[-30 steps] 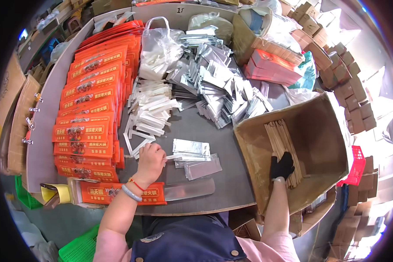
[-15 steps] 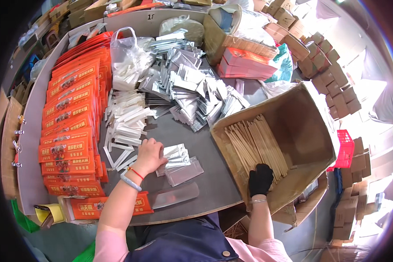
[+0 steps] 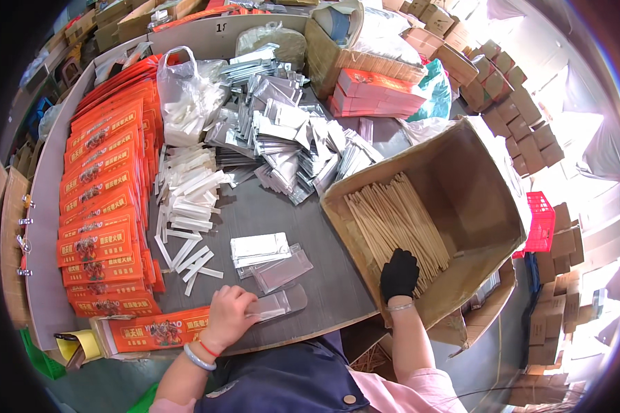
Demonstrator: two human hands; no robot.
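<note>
My bare left hand (image 3: 233, 316), a red cord and a pale bangle at its wrist, is closed at the fingertips over the near end of a clear plastic sleeve (image 3: 286, 301); what lies under the fingers is partly hidden. Under that hand, an orange-red printed packet (image 3: 162, 330) lies along the table's front edge. Just beyond are silver-white flat packets (image 3: 260, 248) and translucent sleeves (image 3: 282, 269). My right hand (image 3: 399, 277), in a black glove, rests on wooden chopsticks (image 3: 403, 217) inside a tilted cardboard box (image 3: 482, 186). Its dark fingers blend together, hiding their grip.
Overlapping rows of orange-red packets (image 3: 100, 199) fill the left side. White paper strips (image 3: 189, 196) and a heap of silver packets (image 3: 282, 131) lie behind. A clear bag (image 3: 189, 96), a stack of red-pink packets (image 3: 375, 93) and a red crate (image 3: 539, 221) stand farther off.
My left hand has moved from the white strips and silver packets toward me, onto the clear sleeve. Several white strips lie spread nearer. My right hand stays in the box, at the chopsticks.
</note>
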